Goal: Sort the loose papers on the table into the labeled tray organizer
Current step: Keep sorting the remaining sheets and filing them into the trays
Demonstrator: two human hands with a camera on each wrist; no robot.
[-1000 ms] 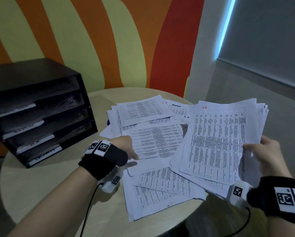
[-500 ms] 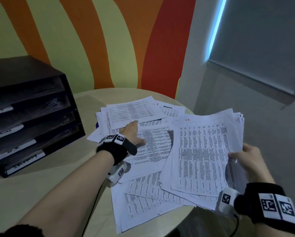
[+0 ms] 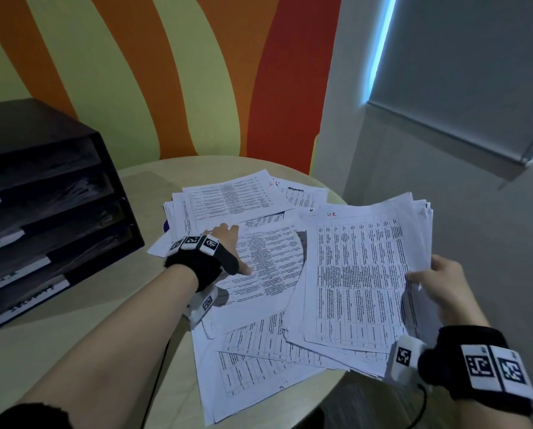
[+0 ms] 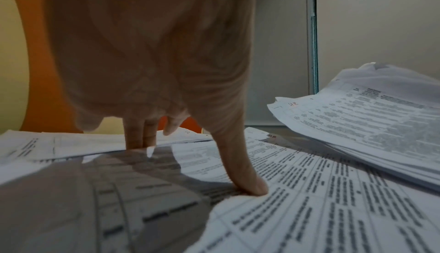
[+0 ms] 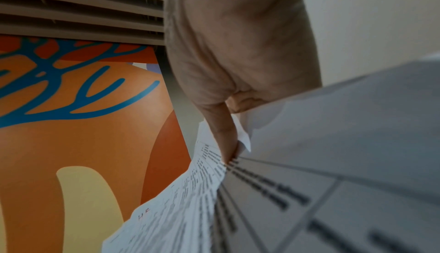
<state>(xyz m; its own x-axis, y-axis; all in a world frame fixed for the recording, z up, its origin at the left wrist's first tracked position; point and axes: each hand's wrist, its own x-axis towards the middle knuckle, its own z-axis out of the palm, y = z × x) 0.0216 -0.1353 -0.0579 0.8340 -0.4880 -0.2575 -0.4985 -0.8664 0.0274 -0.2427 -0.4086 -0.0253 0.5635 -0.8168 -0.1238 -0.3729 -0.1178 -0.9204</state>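
Only the left wrist view shows left hand point(image 4: 152, 59) fingertips point(image 4: 252, 189) pressing loose papers point(image 4: 309, 210), fingers straight.

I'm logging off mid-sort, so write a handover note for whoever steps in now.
Right hand: grips a stack, top sheet marked "HR" in red, lifted off the table.
Left hand: thumb and fingers press on a loose sheet in the pile.
Organizer: left of the pile; whether its trays hold papers is unclear.
Left: file the stack, sort the pile.
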